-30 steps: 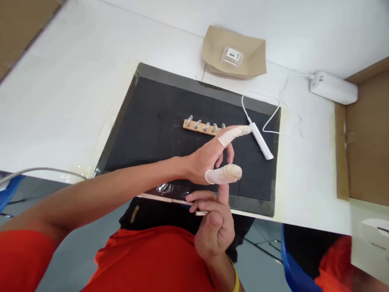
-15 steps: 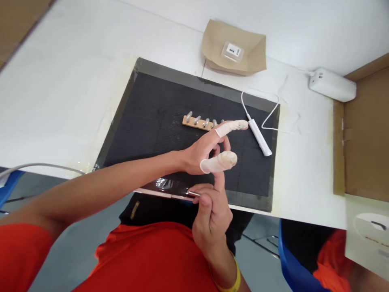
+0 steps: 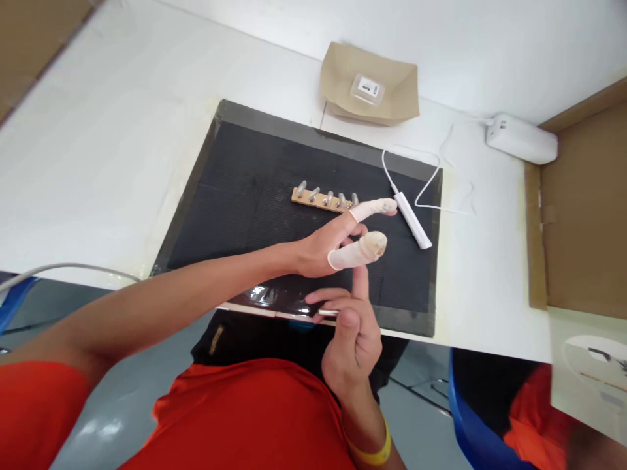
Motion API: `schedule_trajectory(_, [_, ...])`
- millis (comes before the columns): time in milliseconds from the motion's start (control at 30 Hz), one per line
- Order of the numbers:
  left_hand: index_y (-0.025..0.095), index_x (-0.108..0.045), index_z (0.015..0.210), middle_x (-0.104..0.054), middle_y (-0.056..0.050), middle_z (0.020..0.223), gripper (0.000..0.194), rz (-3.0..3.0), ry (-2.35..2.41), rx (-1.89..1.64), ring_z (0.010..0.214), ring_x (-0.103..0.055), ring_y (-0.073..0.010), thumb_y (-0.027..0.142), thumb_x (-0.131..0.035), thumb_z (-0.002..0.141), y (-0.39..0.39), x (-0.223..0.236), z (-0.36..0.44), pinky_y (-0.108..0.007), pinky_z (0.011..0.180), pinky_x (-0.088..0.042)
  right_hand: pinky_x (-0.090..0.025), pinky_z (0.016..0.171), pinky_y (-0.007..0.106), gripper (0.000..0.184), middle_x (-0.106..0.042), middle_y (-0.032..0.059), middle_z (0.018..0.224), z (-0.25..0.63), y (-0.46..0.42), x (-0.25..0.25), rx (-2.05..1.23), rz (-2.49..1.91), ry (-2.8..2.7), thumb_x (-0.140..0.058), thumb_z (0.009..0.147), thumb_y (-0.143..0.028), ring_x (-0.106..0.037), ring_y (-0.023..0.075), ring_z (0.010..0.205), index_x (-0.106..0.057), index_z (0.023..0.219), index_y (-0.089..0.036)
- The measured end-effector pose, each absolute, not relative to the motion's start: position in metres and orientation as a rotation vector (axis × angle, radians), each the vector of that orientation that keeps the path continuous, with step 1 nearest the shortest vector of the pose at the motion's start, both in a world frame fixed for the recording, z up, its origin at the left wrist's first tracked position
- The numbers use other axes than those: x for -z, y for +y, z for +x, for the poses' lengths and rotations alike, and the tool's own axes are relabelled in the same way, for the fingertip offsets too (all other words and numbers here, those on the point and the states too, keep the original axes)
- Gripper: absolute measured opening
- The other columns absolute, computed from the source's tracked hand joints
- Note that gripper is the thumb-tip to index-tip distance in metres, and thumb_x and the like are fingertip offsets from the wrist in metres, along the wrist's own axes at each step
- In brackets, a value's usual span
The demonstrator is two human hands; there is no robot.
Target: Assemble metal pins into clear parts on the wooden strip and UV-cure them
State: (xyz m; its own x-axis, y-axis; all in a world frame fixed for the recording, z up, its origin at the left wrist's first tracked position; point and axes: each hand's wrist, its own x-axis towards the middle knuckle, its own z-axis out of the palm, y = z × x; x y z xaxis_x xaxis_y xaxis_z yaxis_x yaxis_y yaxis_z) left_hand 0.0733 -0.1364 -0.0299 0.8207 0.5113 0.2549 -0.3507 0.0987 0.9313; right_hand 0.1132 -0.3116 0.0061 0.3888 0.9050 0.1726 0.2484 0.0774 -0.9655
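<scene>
Pinched between the thumb and fingers of the right hand [image 3: 351, 333] is a slim metal piece [image 3: 328, 313], above the near edge of the black mat [image 3: 245, 196]. Just beyond, the left hand [image 3: 337, 245] holds nothing visible, its thumb and index finger spread, each in a pale finger cot; whether the right index finger touches its thumb, I cannot tell. Farther out lie a wooden strip [image 3: 314, 200] with 5 visible clear pegs, a white wand [image 3: 413, 220] on a cable, and a brown paper tray [image 3: 337, 72] holding 1 labelled clear box [image 3: 367, 90].
</scene>
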Motion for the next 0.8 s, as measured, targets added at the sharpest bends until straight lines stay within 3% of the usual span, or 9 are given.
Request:
schedule_trajectory(100, [0.029, -0.042, 0.155, -0.056, -0.018, 0.147, 0.094, 1.329, 0.133, -0.625, 0.073, -0.060, -0.0129, 0.081, -0.066, 0.080, -0.136, 0.025, 0.072, -0.026, 0.050, -0.052, -0.062, 0.087, 0.053, 0.040, -0.076, 0.0037, 0.081, 0.115, -0.306, -0.011, -0.735, -1.366, -1.109, -0.040, 0.109, -0.042, -0.075, 0.0221, 0.074, -0.062, 0.082, -0.023])
schedule_trajectory(233, [0.030, -0.041, 0.153, -0.046, -0.018, 0.157, 0.097, 1.336, 0.152, -0.607, 0.075, -0.059, -0.0122, 0.074, -0.077, 0.074, -0.134, 0.024, 0.070, -0.023, 0.048, -0.050, -0.060, 0.084, 0.043, 0.032, -0.074, 0.0017, 0.080, 0.121, -0.301, -0.017, -0.807, -1.322, -1.112, -0.042, 0.109, -0.032, -0.073, 0.0184, 0.073, -0.059, 0.084, -0.023])
schedule_trajectory(367, [0.028, -0.041, 0.154, -0.065, -0.015, 0.126, 0.103, 1.339, 0.148, -0.579, 0.074, -0.059, -0.0149, 0.075, -0.078, 0.071, -0.134, 0.025, 0.067, -0.023, 0.047, -0.048, -0.055, 0.071, 0.032, 0.029, -0.069, 0.0003, 0.076, 0.129, -0.302, -0.018, -0.873, -1.364, -1.160, -0.045, 0.108, -0.027, -0.066, 0.0153, 0.069, -0.062, 0.086, -0.023])
schedule_trajectory(500, [0.025, -0.045, 0.153, -0.063, -0.005, 0.089, 0.098, 1.408, 0.133, -0.555, 0.073, -0.058, -0.0156, 0.065, -0.083, 0.073, -0.136, 0.021, 0.064, -0.021, 0.047, -0.046, -0.052, 0.067, 0.030, 0.029, -0.068, 0.0013, 0.079, 0.132, -0.304, -0.016, -0.919, -1.406, -1.167, -0.045, 0.109, -0.030, -0.065, 0.0157, 0.072, -0.063, 0.087, -0.023])
schedule_trajectory(700, [0.024, -0.044, 0.152, -0.060, -0.004, 0.087, 0.095, 1.352, 0.142, -0.535, 0.074, -0.059, -0.0160, 0.070, -0.078, 0.076, -0.135, 0.022, 0.065, -0.021, 0.048, -0.047, -0.055, 0.076, 0.032, 0.029, -0.071, 0.0026, 0.081, 0.137, -0.302, -0.017, -0.766, -1.493, -1.338, -0.048, 0.107, -0.029, -0.067, 0.0162, 0.072, -0.065, 0.085, -0.023])
schedule_trajectory(800, [0.023, -0.042, 0.153, -0.060, -0.003, 0.086, 0.101, 1.300, 0.158, -0.502, 0.072, -0.059, -0.0162, 0.075, -0.077, 0.074, -0.134, 0.024, 0.068, -0.022, 0.049, -0.048, -0.056, 0.071, 0.031, 0.031, -0.078, 0.0063, 0.094, 0.139, -0.301, -0.018, -0.789, -1.544, -1.317, -0.049, 0.107, -0.033, -0.066, 0.0147, 0.067, -0.069, 0.087, -0.022])
